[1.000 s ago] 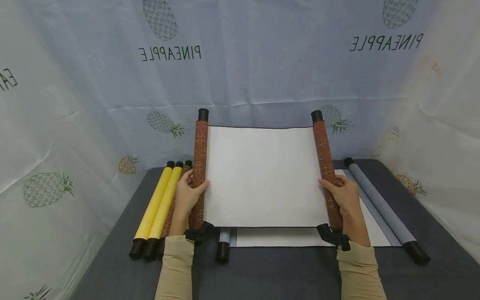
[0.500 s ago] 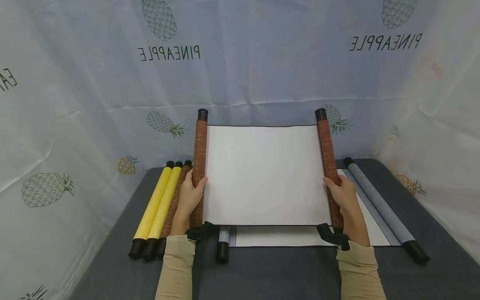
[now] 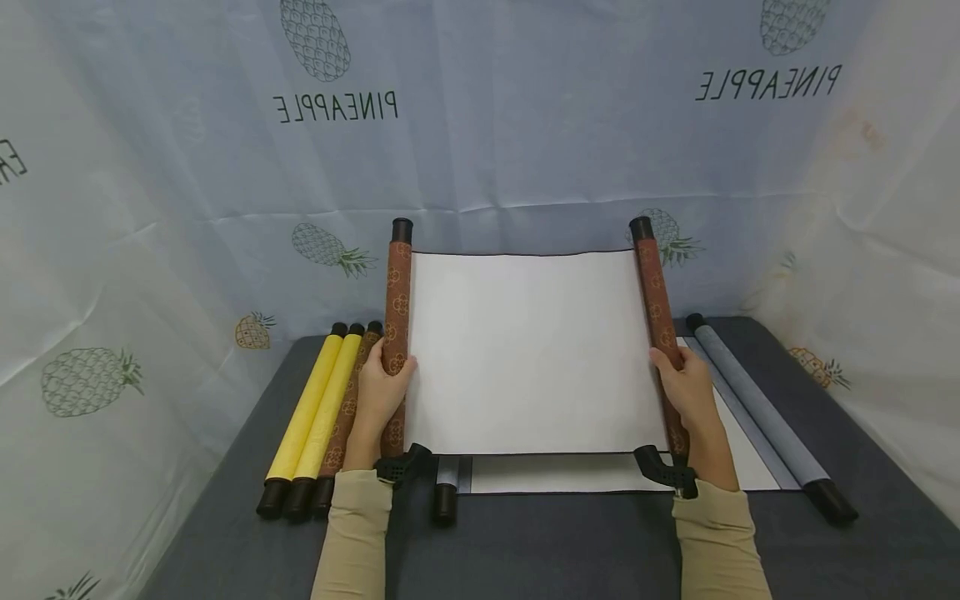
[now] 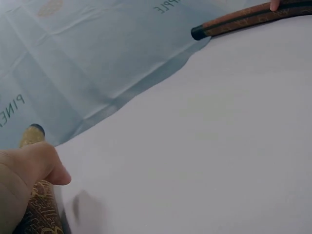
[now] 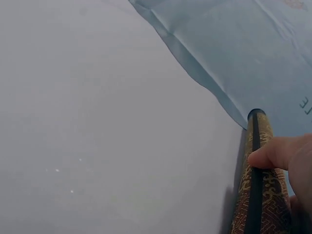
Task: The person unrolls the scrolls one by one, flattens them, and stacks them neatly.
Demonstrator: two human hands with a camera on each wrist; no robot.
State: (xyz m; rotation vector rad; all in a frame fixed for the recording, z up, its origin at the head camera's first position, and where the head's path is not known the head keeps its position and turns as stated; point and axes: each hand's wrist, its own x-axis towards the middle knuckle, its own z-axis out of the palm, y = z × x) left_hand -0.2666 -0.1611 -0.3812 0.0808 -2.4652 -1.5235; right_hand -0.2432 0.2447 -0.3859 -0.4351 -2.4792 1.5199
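Note:
A brown patterned hanging scroll (image 3: 528, 350) is spread partly open, its blank white sheet facing me and both black-capped rolls raised above the table. My left hand (image 3: 381, 392) grips the left roll (image 3: 398, 292), thumb on the paper side, as the left wrist view shows too. Around the right roll (image 3: 656, 292) curls my right hand (image 3: 686, 385); its thumb (image 5: 273, 153) presses the roll beside a dark stripe in the right wrist view. Beneath lies a grey scroll (image 3: 765, 408), unrolled on the table, its middle mostly hidden by the brown one.
Left of my left hand, two yellow rolled scrolls (image 3: 303, 408) and a brown rolled scroll (image 3: 348, 408) lie side by side on the dark grey table (image 3: 570, 546). A pale pineapple-print curtain (image 3: 510, 125) hangs behind and along both sides.
My right hand has shifted slightly right with its roll, so a bit more white sheet shows between the rolls. The left hand has barely moved. The other scrolls stay put.

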